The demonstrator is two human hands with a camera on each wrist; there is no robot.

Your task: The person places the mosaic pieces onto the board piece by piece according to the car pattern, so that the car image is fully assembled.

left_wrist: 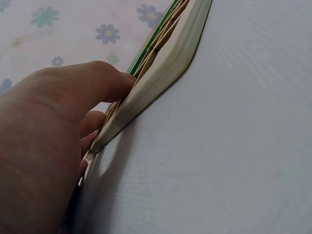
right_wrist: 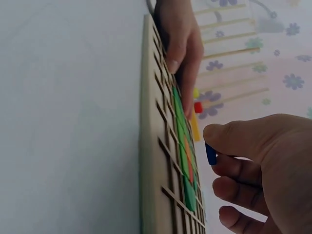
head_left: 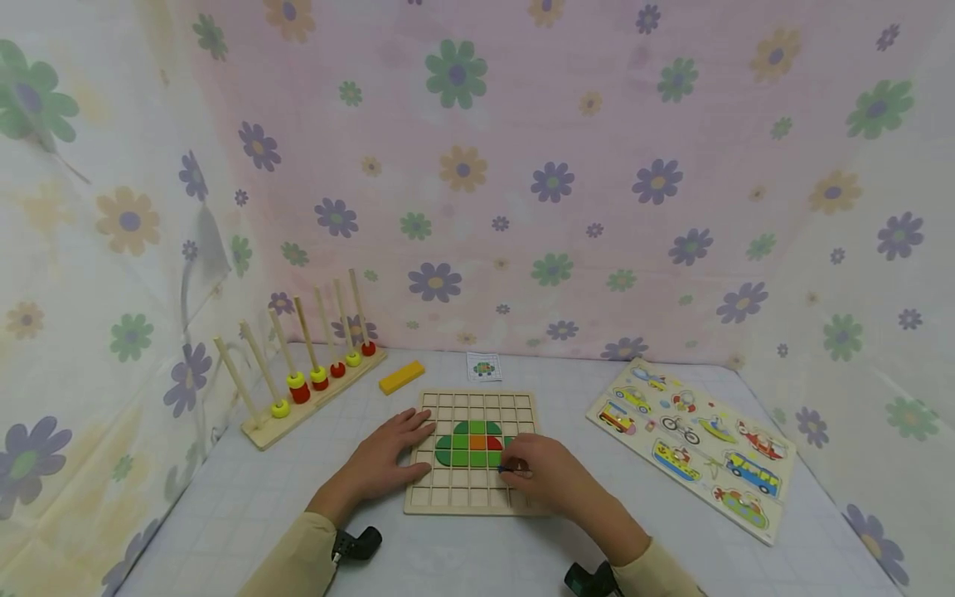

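A wooden grid board (head_left: 477, 511) lies flat on the table. Green tiles (head_left: 460, 458) fill several of its cells, around an orange tile (head_left: 477, 443) and a red tile (head_left: 494, 444). My left hand (head_left: 384, 456) rests on the board's left edge with fingers extended; its thumb (left_wrist: 112, 83) touches the frame in the left wrist view. Between thumb and index finger, my right hand (head_left: 548, 473) pinches a small blue tile (right_wrist: 210, 154) just above the right part of the board. That hand hides some cells and tiles there in the head view.
Behind the board lies a small picture card (head_left: 484, 367). A yellow block (head_left: 401, 377) is at its back left. Farther left stands a wooden peg rack (head_left: 321, 402) with red and yellow beads. A vehicle picture puzzle board (head_left: 694, 448) lies on the right.
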